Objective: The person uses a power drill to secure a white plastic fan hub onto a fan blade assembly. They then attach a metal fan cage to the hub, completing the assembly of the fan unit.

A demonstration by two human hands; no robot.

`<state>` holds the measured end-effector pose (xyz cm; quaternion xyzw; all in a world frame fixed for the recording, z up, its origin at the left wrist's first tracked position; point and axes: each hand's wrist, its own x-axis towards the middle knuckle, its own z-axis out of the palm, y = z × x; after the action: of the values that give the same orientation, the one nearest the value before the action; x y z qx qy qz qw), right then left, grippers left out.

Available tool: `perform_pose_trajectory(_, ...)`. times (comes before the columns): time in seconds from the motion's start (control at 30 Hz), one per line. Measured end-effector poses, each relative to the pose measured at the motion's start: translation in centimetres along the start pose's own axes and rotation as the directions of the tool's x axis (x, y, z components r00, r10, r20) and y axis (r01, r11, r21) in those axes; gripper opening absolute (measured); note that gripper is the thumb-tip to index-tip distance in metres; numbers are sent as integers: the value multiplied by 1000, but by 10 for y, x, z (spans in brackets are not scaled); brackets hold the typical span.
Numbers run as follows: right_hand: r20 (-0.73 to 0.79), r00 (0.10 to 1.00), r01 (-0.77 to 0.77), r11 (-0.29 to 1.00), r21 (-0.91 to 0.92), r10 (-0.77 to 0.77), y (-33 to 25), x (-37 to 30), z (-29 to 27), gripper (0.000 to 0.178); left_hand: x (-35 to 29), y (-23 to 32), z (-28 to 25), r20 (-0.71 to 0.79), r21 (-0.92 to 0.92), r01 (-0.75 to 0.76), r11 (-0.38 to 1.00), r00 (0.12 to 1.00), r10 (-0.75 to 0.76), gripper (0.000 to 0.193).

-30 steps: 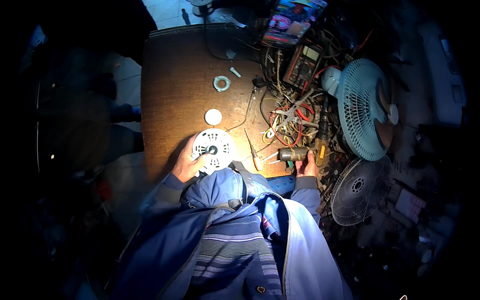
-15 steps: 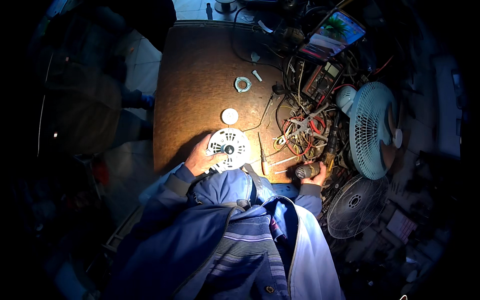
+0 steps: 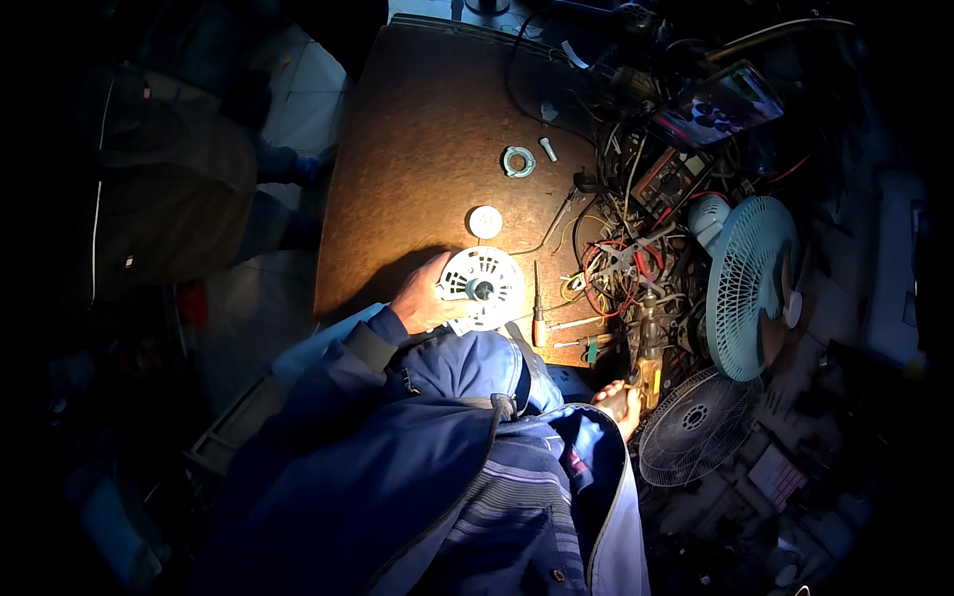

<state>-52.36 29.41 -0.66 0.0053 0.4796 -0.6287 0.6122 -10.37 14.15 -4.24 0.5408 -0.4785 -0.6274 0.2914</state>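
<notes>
My left hand (image 3: 421,296) grips a round white slotted motor housing (image 3: 505,276) by its left side, the thumb near the dark hub at its centre. The housing is just above the table's near edge, in front of my chest. Low at the table's right corner is my right hand (image 3: 620,405), its fingers curled; whatever they hold is hard to make out. Beside it stands a yellow and black tool (image 3: 650,375). Between the hands lie a screwdriver (image 3: 540,330) and a small green-banded tool (image 3: 592,348). A small white disc (image 3: 485,222) lies beyond the housing.
On the wooden table (image 3: 407,149) lie a pale ring (image 3: 518,162) and a white bolt-like piece (image 3: 548,149). Tangled wires (image 3: 606,278), a multimeter (image 3: 671,181) and a lit screen (image 3: 720,104) crowd the right. A blue fan (image 3: 740,288) and a wire grille (image 3: 696,422) stand beyond.
My right hand has drawn back toward me, and the dark slotted cylinder it held no longer shows. The left hand still grips the housing. The whole view has shifted and tilted slightly.
</notes>
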Motion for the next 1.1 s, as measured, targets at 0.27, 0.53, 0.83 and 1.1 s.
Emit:
perform_pose_trajectory(0.27,237,946,323,696,-641,-221,-57,-60,106,43,1,6,7,-22,133,-91,987,995,95,74)
perform_pose_trajectory(0.53,603,795,572,-420,-704,71,-92,-49,208,39,1,20,10,8,276,-180,944,983,185,83)
perform_pose_trajectory(0.83,509,792,501,118,-857,338,-71,-32,272,57,-4,17,11,-23,241,-125,962,991,135,74)
perform_pose_trajectory(1.1,455,811,416,185,-890,368,-63,-24,282,53,-2,9,14,-40,244,-169,955,982,184,80)
